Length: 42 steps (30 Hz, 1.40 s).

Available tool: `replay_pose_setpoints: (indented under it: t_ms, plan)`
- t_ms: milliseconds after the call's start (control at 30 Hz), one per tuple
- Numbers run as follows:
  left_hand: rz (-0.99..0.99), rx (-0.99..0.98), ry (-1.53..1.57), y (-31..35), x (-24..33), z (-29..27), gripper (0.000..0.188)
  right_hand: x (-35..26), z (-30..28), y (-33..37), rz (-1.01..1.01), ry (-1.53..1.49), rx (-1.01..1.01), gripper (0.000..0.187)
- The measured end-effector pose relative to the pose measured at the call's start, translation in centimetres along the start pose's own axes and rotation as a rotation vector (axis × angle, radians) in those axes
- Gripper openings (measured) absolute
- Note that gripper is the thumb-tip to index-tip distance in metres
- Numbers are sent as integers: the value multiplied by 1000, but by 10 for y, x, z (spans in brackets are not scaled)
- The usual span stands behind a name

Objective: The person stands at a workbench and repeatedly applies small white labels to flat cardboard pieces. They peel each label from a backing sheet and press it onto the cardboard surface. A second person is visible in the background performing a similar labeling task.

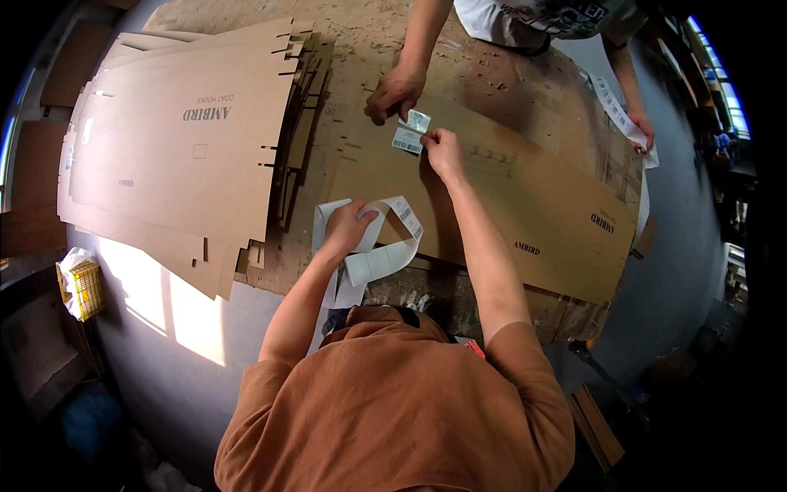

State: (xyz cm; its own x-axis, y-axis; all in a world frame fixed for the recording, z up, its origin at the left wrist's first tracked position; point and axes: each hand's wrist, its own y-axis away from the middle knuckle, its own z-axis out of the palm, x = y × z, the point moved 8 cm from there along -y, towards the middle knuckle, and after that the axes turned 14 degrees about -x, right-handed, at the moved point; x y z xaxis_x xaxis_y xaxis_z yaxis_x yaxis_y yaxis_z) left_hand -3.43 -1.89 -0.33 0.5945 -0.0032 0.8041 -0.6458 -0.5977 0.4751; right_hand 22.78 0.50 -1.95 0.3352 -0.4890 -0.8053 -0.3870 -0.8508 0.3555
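The flat brown cardboard (566, 238) has black words near its right end, one right way up and one upside down. Big and small black letters sit upside down on the pile's top sheet (176, 152). A white sticker (407, 141) and a curly paper strip (406, 215) show barcodes. The other person's shirt (500, 18) has dark letters.

White label (407, 141) on flat brown cardboard (541, 209)

Co-worker's torso (533, 23) cut off by top edge. Fine print on barcode label (407, 140) too small to read. Left hand (348, 225) covers part of label strip (381, 261).
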Motion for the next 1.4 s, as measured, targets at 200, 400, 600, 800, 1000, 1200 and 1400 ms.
replay_pose_setpoints:
  t_ms: [200,400,600,800,1000,1200,1400]
  plan:
    - [-18,-13,-14,0,2,0,32,-2,-1,-4,-5,43,35,17]
    - [-33,-11,-13,-1,-2,0,32,-22,-3,4,62,122,43,17]
    - [-28,-20,-5,0,0,0,33,-37,3,-1,133,523,-37,33]
    - [-7,-10,-54,0,7,2,33,0,-52,7,116,478,116,51]
    - [23,45,32,18,15,5,30,92,-130,134,81,302,271,28]
    - [177,114,-205,37,26,28,26,251,-288,307,762,623,589,61]
    - [216,173,-266,47,28,62,19,371,-387,397,1020,510,634,76]
